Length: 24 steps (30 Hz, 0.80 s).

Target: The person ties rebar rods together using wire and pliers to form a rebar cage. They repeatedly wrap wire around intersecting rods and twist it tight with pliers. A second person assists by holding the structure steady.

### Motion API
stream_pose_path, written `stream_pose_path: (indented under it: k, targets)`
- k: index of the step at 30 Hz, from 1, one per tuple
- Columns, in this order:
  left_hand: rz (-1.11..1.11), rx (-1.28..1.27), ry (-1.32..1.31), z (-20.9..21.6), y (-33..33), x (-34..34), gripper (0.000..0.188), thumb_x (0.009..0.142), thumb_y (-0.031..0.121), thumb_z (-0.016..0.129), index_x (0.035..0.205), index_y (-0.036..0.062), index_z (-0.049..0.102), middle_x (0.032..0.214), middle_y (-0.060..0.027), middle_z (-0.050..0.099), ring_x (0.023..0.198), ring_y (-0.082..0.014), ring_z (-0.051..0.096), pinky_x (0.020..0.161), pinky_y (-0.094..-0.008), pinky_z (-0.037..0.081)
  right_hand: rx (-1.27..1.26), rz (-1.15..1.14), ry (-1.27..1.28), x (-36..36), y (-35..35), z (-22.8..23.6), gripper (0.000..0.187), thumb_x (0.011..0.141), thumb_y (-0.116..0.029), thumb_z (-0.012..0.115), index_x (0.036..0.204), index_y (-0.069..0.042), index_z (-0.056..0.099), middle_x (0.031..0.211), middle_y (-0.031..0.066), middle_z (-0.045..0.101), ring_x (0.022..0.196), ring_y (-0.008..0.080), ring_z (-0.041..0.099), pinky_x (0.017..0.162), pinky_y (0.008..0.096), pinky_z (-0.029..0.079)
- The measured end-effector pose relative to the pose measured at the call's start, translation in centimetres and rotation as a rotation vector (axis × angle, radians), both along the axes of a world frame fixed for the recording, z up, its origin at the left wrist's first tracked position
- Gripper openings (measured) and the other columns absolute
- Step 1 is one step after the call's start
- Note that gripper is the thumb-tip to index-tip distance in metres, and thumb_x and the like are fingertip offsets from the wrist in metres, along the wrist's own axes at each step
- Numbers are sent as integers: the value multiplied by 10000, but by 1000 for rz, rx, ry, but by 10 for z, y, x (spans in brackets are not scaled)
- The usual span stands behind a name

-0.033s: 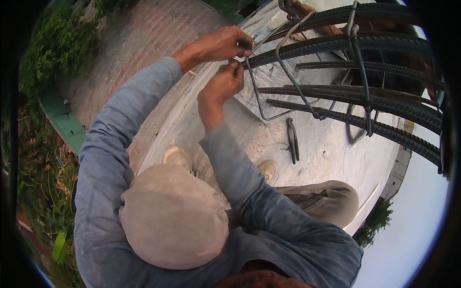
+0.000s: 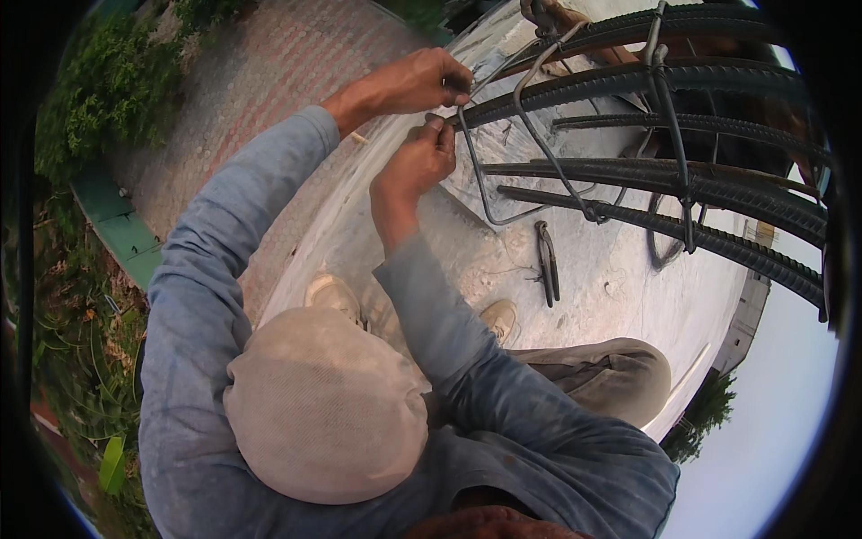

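rebar [image 2: 593, 85] blocking right, open air left

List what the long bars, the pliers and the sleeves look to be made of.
Long bars: probably steel, dark and dull, judging by the ribbed surface.
Pliers: likely dark metal, judging by their slim, hard-edged shape; whether the handles are coated, I can't tell.
Sleeves: matt blue-grey cloth, shown by soft wrinkles; the fibre is unclear.
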<state>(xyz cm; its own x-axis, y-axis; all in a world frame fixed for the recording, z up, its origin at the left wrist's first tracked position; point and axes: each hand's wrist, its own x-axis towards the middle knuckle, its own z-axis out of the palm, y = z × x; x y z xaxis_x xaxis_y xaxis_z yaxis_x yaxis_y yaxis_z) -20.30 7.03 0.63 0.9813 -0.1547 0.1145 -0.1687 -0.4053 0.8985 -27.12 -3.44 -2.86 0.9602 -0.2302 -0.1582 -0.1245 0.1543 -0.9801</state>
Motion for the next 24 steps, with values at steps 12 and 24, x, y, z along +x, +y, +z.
stream_pose_path:
  k: [12,24]
  targets:
    - [-55,118,94,18,9,2,196,967,130,687,1029,-46,747,904,-98,717,824,-180,646,770,-379,527,317,-133,-53,20,36,-4,370,1098,-217,532,1210,115,652,1129,169,677,970,205,642,853,345,526]
    - [-352,135,132,20,35,19,315,950,46,665,1235,-72,726,1256,-172,721,1046,-275,690,897,-382,579,591,-206,295,28,42,31,362,1065,-267,478,1359,-99,606,1173,102,652,983,172,652,806,303,501]
